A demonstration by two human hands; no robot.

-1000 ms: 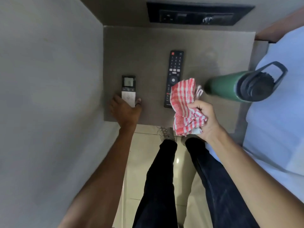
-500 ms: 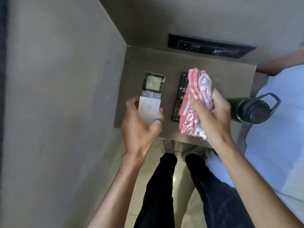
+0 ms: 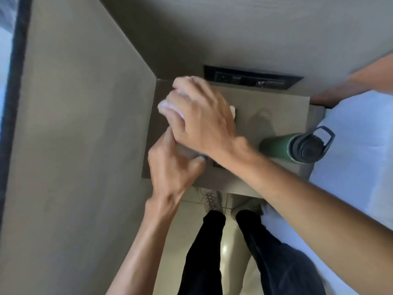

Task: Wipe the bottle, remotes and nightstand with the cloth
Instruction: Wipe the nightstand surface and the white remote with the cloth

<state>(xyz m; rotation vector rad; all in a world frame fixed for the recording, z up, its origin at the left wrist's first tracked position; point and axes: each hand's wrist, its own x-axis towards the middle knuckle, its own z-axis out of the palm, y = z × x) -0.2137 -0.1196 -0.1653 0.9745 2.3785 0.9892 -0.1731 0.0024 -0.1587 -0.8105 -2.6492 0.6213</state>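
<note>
My left hand point(image 3: 170, 167) holds the white air-conditioner remote above the nightstand point(image 3: 276, 107); the remote is almost wholly hidden by both hands. My right hand point(image 3: 202, 118) lies on top of it, pressing the red-and-white checked cloth point(image 3: 168, 105) against the remote, and only blurred edges of the cloth show past the fingers. A small dark corner of the black TV remote point(image 3: 217, 164) peeks out under my right wrist. The green bottle point(image 3: 276, 150) with a dark handled lid stands at the nightstand's right edge.
A black socket panel point(image 3: 251, 78) sits in the wall behind the nightstand. A grey wall closes the left side. A bed with a white sheet point(image 3: 357, 156) is on the right. My legs and shoes stand on the tiled floor below.
My right hand has swung left with the cloth, from beside the white remote to over it. My left hand keeps the lifted remote. The camera view has shifted closer.
</note>
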